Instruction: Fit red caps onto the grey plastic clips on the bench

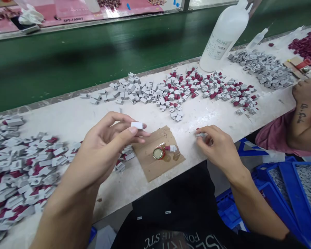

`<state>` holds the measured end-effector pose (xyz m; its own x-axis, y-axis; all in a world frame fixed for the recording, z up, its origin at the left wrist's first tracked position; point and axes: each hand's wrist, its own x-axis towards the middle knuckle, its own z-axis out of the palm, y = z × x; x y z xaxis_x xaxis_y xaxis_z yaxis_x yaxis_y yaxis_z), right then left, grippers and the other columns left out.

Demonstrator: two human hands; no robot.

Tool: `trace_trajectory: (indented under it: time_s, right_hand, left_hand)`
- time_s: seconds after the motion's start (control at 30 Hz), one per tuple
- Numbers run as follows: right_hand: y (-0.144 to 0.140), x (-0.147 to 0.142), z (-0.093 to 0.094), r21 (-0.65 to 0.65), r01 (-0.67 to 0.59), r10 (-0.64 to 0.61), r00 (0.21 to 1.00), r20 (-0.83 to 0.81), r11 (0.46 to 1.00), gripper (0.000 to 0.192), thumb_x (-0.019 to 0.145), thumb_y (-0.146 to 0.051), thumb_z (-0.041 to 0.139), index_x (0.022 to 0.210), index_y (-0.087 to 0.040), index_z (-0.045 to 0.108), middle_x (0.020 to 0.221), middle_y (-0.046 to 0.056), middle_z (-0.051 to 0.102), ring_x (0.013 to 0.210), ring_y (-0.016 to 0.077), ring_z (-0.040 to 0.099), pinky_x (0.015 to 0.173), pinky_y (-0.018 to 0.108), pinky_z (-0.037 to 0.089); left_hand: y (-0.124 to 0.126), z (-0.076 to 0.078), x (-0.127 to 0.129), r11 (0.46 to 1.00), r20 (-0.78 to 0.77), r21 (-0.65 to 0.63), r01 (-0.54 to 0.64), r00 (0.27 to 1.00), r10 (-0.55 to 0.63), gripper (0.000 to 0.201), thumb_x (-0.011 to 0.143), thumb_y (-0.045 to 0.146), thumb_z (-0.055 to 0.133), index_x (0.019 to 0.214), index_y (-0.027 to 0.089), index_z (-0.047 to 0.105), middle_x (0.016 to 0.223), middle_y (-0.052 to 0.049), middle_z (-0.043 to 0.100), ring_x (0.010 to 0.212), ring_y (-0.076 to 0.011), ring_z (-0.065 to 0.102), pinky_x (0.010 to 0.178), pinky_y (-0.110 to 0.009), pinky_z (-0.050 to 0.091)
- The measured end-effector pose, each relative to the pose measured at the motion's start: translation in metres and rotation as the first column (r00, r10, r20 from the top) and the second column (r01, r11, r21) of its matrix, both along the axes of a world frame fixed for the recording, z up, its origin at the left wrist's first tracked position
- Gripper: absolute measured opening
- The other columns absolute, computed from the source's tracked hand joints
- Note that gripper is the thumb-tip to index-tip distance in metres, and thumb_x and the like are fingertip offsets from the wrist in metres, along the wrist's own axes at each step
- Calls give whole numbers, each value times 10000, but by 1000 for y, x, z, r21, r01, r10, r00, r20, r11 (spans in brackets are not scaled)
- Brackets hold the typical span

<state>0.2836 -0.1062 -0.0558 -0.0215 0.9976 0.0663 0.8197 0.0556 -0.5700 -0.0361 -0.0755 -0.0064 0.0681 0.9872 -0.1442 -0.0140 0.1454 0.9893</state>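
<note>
Pinched between thumb and forefinger of the left hand [106, 145] is 1 small grey block [137, 125], held up above the desk [75, 121] near its front edge. Right hand [219, 148] rests on the desk, fingertips closed on another small piece [200, 134] w/ a red tip. Between the 2 hands lies a brown card square [155, 155] carrying a gold bottle cap [158, 153], wet spots & 1 grey-red part [171, 148]. Looks like the pairing step; next move prob. needs both pieces brought together over the card. Heaps of parts [23, 166] crowd the left end, more parts [186, 90] along the back edge; bare room only around the card. A co-worker's arm [303, 114] sits at the right end
</note>
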Motion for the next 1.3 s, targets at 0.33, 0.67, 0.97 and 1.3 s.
trace_trajectory:
  time_s: [0.33,0.67,0.97,1.3]
  right_hand:
    - [-7,-1,-8,-56,1,-33,823,-568,998,128,1006,-283,812,1117,-273,749,1063,50,781,937,220,764,844,360,658]
    - [-22,-43,9,-29,-195,118,700,-704,980,157,1048,-234,830,1158,-324,897,1108,50,879,1035,268,827,917,460,713]
    - [-21,-70,11,-49,-306,195,713,-674,951,233,1055,-190,791,1156,-356,919,1162,32,911,1095,269,874,906,444,754]
    - [-23,-69,14,-46,-235,152,751,-643,971,161,1044,-236,827,1129,-340,916,1110,45,908,1021,290,863,834,454,734]
  left_hand:
    - [-17,-14,12,972,86,3,-236,968,235,81,973,174,841,950,251,845,937,-21,754,935,-214,843,794,-303,730]
    - [-39,-26,13,989,-101,94,-114,987,123,126,990,178,823,1078,263,856,993,-27,758,777,-152,745,742,-299,669]
    - [-48,-31,6,988,-93,39,-147,984,150,242,939,239,915,1166,245,832,1036,-53,778,923,-194,784,803,-299,697]
    - [-49,-32,10,995,-68,18,-103,992,104,155,981,268,880,1130,239,844,1087,-66,839,955,-202,815,858,-315,723]
